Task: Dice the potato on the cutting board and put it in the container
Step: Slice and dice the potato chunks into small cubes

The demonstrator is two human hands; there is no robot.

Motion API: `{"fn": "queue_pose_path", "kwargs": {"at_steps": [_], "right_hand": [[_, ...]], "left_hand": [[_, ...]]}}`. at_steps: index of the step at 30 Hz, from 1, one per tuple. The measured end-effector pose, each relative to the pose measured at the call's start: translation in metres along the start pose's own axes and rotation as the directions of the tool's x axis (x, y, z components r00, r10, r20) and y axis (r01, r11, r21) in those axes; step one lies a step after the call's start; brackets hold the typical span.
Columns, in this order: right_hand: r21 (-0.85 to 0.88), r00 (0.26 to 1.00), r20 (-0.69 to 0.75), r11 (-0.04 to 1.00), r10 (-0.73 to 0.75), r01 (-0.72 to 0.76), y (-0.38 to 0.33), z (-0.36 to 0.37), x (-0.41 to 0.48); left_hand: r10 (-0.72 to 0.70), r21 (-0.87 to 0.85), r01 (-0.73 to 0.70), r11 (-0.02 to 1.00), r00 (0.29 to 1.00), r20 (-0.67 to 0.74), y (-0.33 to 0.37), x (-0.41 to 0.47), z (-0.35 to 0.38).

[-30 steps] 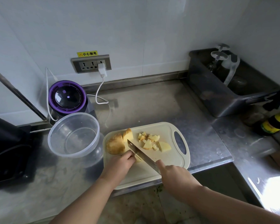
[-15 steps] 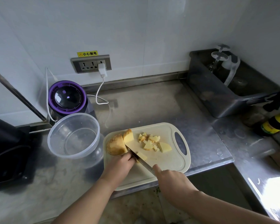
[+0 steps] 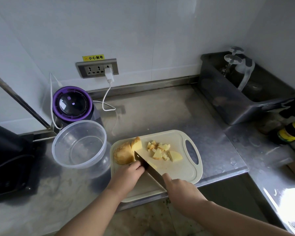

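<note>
Knife [image 3: 149,168] lower; two potato chunks [image 3: 123,154]; one container [image 3: 78,143]

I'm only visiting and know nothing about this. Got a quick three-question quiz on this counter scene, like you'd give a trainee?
1. True or false: the clear container holds no potato yet.
2. The big uncut potato chunk lies: A) on the cutting board, at its end nearest the container; B) inside the container; C) on the floor.
3. Which hand grips the knife?
Key: 1 true; 2 A; 3 the right hand.
</note>
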State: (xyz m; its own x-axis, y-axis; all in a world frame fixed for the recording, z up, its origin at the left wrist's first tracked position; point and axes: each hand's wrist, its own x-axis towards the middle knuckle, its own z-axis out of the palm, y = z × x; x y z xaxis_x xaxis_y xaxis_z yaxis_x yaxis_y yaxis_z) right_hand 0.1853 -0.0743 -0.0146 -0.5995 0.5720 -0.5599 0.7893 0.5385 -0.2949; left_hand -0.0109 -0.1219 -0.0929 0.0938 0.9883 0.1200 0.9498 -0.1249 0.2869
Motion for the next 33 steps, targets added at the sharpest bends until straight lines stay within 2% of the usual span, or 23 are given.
{"fn": "queue_pose_path", "kwargs": {"at_steps": [3, 7, 13, 18, 23, 26, 29, 33], "right_hand": [[0.057, 0.997, -0.074, 0.998, 0.001, 0.003, 0.003, -0.005, -0.003], [0.05, 0.991, -0.135, 0.999, 0.007, -0.001, 0.01, -0.018, -0.01], [0.028, 0.984, -0.171, 0.998, 0.058, -0.054, 0.024, -0.031, -0.012], [0.065, 0.977, -0.199, 0.996, 0.07, -0.058, 0.029, -0.028, -0.014], [0.059, 0.98, -0.181, 0.996, 0.078, -0.069, 0.034, -0.029, -0.013], [0.048, 0.97, -0.228, 0.996, 0.081, -0.072, 0.04, -0.031, -0.013], [0.056, 0.956, -0.263, 0.991, 0.13, -0.119, 0.051, -0.033, -0.016], [0.039, 0.96, -0.213, 0.983, 0.183, -0.179, 0.061, -0.032, -0.025]], "left_hand": [[-0.125, -0.098, 0.128, 0.987, 0.991, 0.039, 0.005, -0.001, -0.006], [-0.28, -0.129, 0.29, 0.948, 0.956, 0.091, 0.011, 0.002, -0.008], [-0.385, -0.124, 0.404, 0.906, 0.91, 0.152, 0.02, 0.017, -0.007], [-0.415, -0.09, 0.432, 0.898, 0.896, 0.157, 0.024, 0.016, -0.011], [-0.378, -0.035, 0.387, 0.921, 0.913, 0.15, 0.027, 0.009, -0.016], [-0.332, -0.04, 0.339, 0.94, 0.935, 0.123, 0.039, 0.016, -0.021], [-0.264, -0.012, 0.266, 0.964, 0.961, 0.083, 0.06, 0.036, -0.021], [-0.306, 0.096, 0.296, 0.95, 0.945, 0.113, 0.078, 0.064, -0.012]]}}
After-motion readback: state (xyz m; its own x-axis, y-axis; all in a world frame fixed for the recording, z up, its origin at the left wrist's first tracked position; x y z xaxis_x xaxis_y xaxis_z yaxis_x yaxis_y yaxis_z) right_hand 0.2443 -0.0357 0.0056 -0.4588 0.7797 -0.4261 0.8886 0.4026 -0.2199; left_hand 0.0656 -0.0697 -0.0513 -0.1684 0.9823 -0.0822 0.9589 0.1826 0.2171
